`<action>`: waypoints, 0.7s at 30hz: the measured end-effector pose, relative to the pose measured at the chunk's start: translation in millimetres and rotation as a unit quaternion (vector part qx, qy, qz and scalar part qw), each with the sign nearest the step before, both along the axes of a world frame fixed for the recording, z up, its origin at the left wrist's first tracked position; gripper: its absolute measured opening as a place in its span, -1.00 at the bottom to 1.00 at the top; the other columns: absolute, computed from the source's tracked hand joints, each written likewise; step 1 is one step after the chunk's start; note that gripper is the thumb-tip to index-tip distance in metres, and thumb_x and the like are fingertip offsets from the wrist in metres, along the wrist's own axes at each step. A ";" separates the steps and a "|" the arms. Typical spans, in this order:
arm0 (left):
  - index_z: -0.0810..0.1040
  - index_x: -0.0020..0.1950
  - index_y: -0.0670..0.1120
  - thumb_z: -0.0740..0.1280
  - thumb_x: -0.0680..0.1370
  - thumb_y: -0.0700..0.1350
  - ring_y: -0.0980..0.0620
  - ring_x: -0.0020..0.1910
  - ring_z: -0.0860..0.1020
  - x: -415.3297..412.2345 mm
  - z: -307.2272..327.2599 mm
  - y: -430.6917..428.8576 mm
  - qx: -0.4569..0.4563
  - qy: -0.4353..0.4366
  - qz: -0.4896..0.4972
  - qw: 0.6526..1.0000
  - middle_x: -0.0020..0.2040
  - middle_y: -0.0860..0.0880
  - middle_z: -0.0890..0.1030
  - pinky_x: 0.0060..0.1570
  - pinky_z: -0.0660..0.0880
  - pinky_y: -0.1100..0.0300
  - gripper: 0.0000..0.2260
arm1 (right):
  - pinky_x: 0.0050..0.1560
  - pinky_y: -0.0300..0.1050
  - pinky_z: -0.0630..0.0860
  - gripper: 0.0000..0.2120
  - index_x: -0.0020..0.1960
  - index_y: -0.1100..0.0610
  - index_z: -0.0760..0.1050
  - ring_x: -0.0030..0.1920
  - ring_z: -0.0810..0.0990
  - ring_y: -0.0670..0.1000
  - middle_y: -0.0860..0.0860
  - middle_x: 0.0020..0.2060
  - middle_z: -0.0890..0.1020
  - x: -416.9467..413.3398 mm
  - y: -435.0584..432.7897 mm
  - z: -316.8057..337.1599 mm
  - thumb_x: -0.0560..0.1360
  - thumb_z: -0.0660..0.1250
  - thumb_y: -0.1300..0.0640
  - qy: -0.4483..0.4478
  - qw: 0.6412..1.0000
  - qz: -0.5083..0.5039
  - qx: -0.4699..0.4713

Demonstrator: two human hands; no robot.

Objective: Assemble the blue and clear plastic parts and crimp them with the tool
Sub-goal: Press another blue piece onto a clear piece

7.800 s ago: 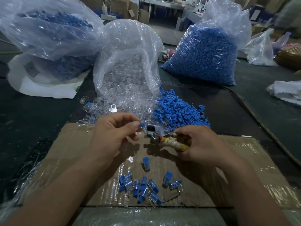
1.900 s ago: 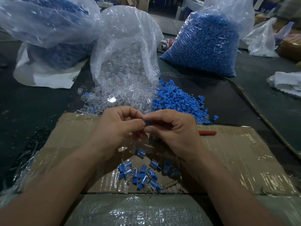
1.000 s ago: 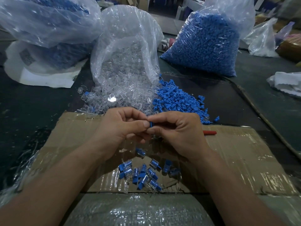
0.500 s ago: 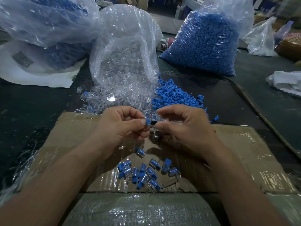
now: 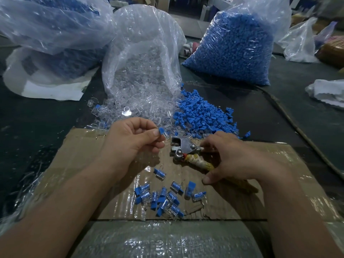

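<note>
On the cardboard (image 5: 279, 164), my right hand (image 5: 234, 157) curls round the wrapped handles of the crimping tool (image 5: 183, 148), whose long axis runs from that hand up and left to its metal head. My left hand (image 5: 130, 144) pinches the joined blue and clear part (image 5: 163, 132) just up-left of that head, not touching it. I judge a short move down and right would seat it.

Left hand (image 5: 130, 142) pinches blue-clear part (image 5: 163, 132); right hand (image 5: 232, 159) grips crimp tool (image 5: 186, 149).

Dark table (image 5: 39, 131) (dim room behind)
</note>
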State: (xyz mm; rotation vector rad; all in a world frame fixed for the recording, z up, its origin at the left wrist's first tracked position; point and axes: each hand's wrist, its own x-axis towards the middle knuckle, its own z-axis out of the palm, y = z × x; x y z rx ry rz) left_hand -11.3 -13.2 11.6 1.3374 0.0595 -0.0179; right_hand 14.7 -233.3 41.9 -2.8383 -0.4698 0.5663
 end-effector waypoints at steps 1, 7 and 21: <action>0.53 -0.19 -0.23 0.35 0.29 -0.25 0.00 -0.40 0.63 -0.1 -0.2 0.4 -0.001 0.001 0.000 1.000 -0.33 -0.17 0.65 -0.42 0.55 0.28 -0.87 | -0.06 -0.17 0.32 -0.33 0.18 -0.17 0.32 -0.01 0.31 -0.17 -0.30 -0.09 0.30 -0.4 0.7 1.0 0.16 0.53 -0.18 -0.001 1.000 -0.002 0.008; 0.52 -0.18 -0.23 0.33 0.28 -0.23 0.01 -0.40 0.63 -0.3 -0.1 0.2 0.001 -0.001 0.004 1.000 -0.35 -0.15 0.65 -0.43 0.55 0.28 -0.85 | -0.19 -0.15 0.46 -0.71 -0.01 -0.05 0.50 -0.19 0.42 -0.14 -0.16 -0.19 0.46 -4.0 6.7 4.8 0.28 0.43 0.04 -0.047 0.998 -0.023 0.038; 0.52 -0.20 -0.19 0.31 0.38 -0.30 0.01 -0.36 0.64 1.7 -2.3 -2.1 -0.022 -0.024 0.022 0.999 -0.34 -0.13 0.65 -0.40 0.54 0.31 -0.95 | -0.38 -0.23 0.18 -0.71 -0.18 -0.06 0.25 -0.32 0.35 -0.15 -0.14 -0.31 0.39 -9.6 23.3 -1.7 0.34 0.33 0.22 -0.194 0.966 -0.033 0.165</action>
